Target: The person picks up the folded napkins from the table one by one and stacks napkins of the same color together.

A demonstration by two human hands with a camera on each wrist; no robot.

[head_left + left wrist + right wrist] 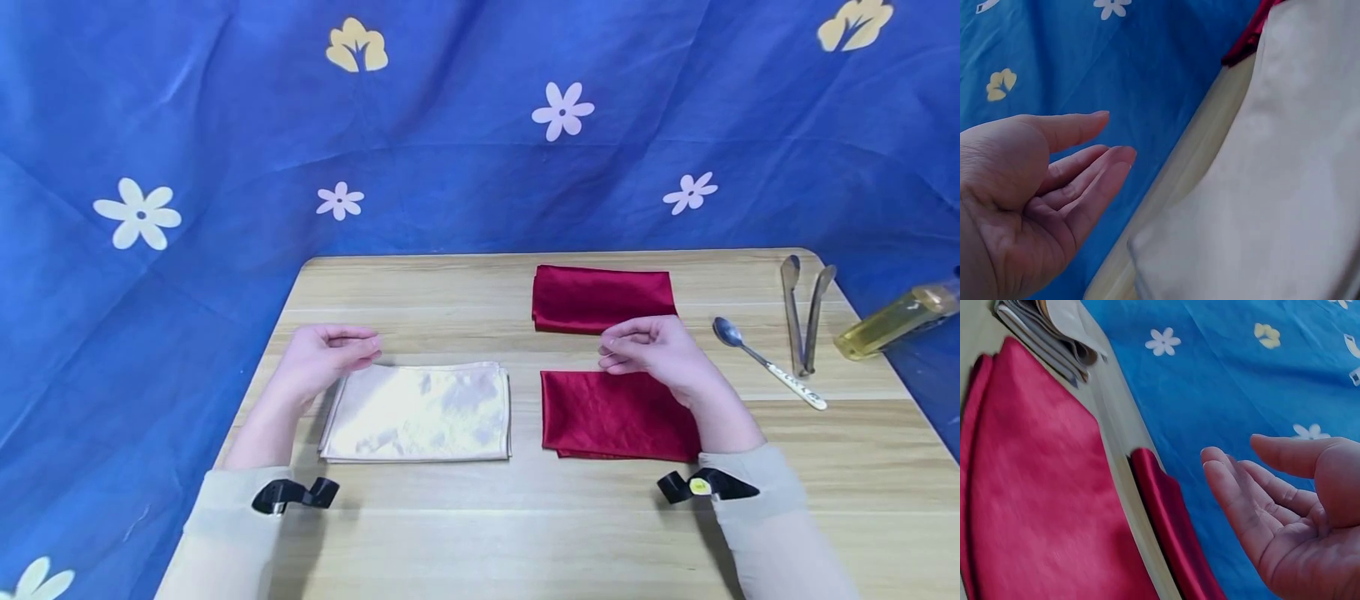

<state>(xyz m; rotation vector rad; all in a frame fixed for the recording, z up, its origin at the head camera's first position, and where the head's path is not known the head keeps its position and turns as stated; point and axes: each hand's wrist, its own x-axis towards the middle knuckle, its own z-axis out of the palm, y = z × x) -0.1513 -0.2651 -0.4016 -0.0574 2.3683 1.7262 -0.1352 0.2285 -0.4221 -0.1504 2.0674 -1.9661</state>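
Observation:
Above the far left corner of a folded white satin cloth (420,417) is my left hand (330,358), its fingers loosely bent with nothing between them. The left wrist view shows a gap between thumb and fingertips, with the white cloth (1260,187) off to the right. My right hand (648,350) hovers over the far edge of the nearer folded dark red satin cloth (607,417), covering part of it. It too holds nothing, thumb apart from the fingers in the right wrist view. A second folded red cloth (600,296) lies farther back, just beyond the right hand.
On the right of the wooden table (487,542) lie a spoon (765,360) with a pale handle and metal tongs (802,325). A bottle of yellow liquid (892,321) is at the right edge. Blue flowered fabric (450,167) hangs behind the table.

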